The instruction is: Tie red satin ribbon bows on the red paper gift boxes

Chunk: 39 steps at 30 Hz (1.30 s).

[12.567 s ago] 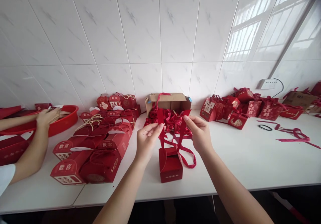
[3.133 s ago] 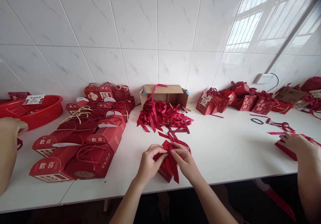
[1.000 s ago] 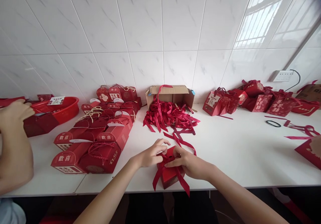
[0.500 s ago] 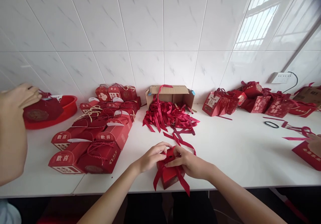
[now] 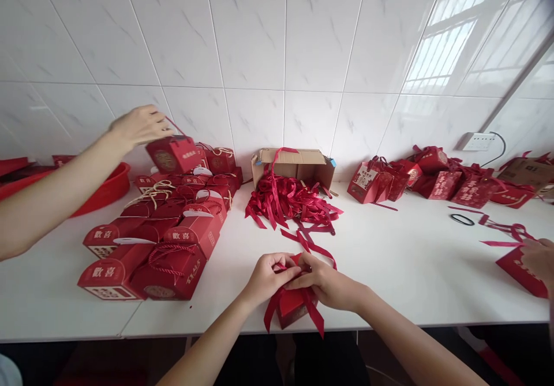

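A small red gift box stands near the front edge of the white table, partly covered by both hands. A red ribbon lies over its top, with two loose ends hanging down its front. My left hand is closed in a pinch on the ribbon at the box's top left. From the other side my right hand grips the ribbon too, its fingers meeting the left ones over the top. The exact spot of the pinch is hidden by the fingers.
Behind the gift box, a cardboard box spills a heap of red ribbons. Rows of red boxes stand on the left, more bags at the right. A co-worker's hand holds a box; another person's hand is far right.
My left fingers have moved right and closed in toward my right hand over the box top. At left, a co-worker's hand has carried a red box rightward from the red basin to above the rows.
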{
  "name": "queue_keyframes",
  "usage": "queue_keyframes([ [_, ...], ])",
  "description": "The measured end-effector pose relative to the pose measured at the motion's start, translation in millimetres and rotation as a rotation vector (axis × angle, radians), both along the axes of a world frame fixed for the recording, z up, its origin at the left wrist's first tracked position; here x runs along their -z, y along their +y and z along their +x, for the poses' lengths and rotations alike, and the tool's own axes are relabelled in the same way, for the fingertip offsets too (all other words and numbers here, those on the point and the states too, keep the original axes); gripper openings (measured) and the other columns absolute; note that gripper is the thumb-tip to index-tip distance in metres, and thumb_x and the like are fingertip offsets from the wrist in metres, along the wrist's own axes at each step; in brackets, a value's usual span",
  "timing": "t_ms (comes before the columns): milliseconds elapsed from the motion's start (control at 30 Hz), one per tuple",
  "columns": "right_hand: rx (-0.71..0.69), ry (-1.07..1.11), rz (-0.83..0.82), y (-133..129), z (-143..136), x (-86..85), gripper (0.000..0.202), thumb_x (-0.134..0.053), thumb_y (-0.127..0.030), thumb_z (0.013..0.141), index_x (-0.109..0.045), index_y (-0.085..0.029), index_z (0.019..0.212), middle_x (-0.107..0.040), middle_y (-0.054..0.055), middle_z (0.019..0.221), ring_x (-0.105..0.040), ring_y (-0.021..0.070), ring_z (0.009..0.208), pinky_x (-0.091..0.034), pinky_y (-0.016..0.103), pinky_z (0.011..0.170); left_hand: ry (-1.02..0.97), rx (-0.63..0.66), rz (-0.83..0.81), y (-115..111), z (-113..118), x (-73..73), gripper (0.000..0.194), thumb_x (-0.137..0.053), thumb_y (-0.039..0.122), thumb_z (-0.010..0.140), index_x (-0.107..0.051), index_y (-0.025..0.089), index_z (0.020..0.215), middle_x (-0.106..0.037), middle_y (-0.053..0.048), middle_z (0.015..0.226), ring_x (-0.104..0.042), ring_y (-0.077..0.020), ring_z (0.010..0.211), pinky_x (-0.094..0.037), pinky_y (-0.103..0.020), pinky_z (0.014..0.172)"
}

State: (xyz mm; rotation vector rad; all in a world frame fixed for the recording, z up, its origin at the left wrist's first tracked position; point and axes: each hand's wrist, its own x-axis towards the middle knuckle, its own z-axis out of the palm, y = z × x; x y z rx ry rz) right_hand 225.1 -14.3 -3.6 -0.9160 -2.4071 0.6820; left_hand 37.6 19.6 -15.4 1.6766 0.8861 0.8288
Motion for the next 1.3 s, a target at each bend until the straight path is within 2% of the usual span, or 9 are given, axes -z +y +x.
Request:
queue_keyframes([
  [167, -0.002, 0.072, 0.028, 2, 5, 4.0, 0.04, -0.04, -0.001, 0.086, -0.07, -0.024, 0.1, -0.047, 0.005, 0.092, -0.051, 0.0136, 0.082, -0.046, 0.026, 0.071, 0.001, 0.003, -0.015, 1, -1, 0.4, 0.02, -0.065, 0.028, 0.075, -0.055, 0.02, 0.06, -0.07, -0.005, 0.074, -0.058, -0.0233, 0.111, -0.049, -0.034, 0.087],
  [333, 0.158, 0.255, -0.088, 3, 9, 5.2, 0.008, -0.048, -0.014, 0.087, -0.048, -0.02, 0.092, -0.053, 0.001, 0.082, -0.049, 0.0122, 0.069, -0.042, 0.025, 0.06, 0.023, 0.036, -0.015, 0, -4, -1.0, 0.016, -0.066, 0.03, 0.076, -0.061, 0.019, 0.066, -0.072, -0.009, 0.086, -0.056, -0.0254, 0.115, -0.048, -0.036, 0.089],
  [467, 0.222, 0.316, -0.144, 2, 9, 9.9, 0.01, -0.048, -0.017, 0.086, -0.04, -0.021, 0.084, -0.052, -0.001, 0.08, -0.045, 0.0116, 0.065, -0.039, 0.024, 0.057, 0.032, 0.024, 0.012, 0, -3, 1.5, 0.02, -0.067, 0.033, 0.075, -0.059, 0.019, 0.063, -0.07, -0.008, 0.076, -0.055, -0.0265, 0.116, -0.048, -0.037, 0.088],
  [767, 0.274, 0.422, -0.195, 0, 8, 17.6, 0.021, -0.049, -0.018, 0.085, -0.031, -0.023, 0.076, -0.052, -0.001, 0.078, -0.044, 0.0129, 0.068, -0.038, 0.026, 0.06, 0.03, 0.012, -0.021, 2, -1, 3.4, 0.015, -0.073, 0.028, 0.068, -0.062, 0.018, 0.064, -0.071, -0.008, 0.078, -0.054, -0.0271, 0.117, -0.049, -0.035, 0.084],
  [967, 0.298, 0.405, -0.189, -2, 10, 15.1, 0.022, -0.049, -0.017, 0.084, -0.03, -0.023, 0.075, -0.053, 0.0, 0.078, -0.045, 0.0132, 0.068, -0.038, 0.026, 0.06, -0.006, -0.027, -0.019, 0, 1, 3.6, 0.042, -0.074, 0.027, 0.064, -0.035, 0.021, 0.05, -0.07, -0.006, 0.073, -0.056, -0.0276, 0.115, -0.047, -0.037, 0.089],
  [1067, 0.308, 0.394, -0.175, -4, 10, 14.2, 0.021, -0.049, -0.016, 0.084, -0.031, -0.023, 0.075, -0.053, -0.001, 0.077, -0.045, 0.0128, 0.067, -0.038, 0.026, 0.059, -0.015, -0.039, -0.026, 0, 1, 3.9, 0.046, -0.075, 0.027, 0.063, -0.032, 0.022, 0.05, -0.071, -0.006, 0.076, -0.056, -0.0283, 0.115, -0.047, -0.038, 0.088],
  [1200, 0.307, 0.404, -0.15, -4, 10, 12.5, 0.02, -0.05, -0.016, 0.084, -0.033, -0.022, 0.075, -0.053, -0.001, 0.078, -0.046, 0.0123, 0.066, -0.039, 0.025, 0.059, -0.008, -0.022, -0.021, -2, 0, 1.8, 0.038, -0.069, 0.032, 0.071, -0.039, 0.021, 0.051, -0.073, -0.006, 0.083, -0.056, -0.0266, 0.115, -0.046, -0.036, 0.088],
  [1300, 0.283, 0.414, -0.164, -4, 10, 10.5, 0.018, -0.05, -0.016, 0.084, -0.035, -0.023, 0.077, -0.054, -0.001, 0.079, -0.048, 0.0124, 0.066, -0.041, 0.025, 0.059, 0.009, -0.048, -0.003, -3, 0, -0.7, 0.041, -0.064, 0.033, 0.076, -0.035, 0.021, 0.049, -0.073, -0.005, 0.083, -0.057, -0.025, 0.114, -0.044, -0.034, 0.09],
])
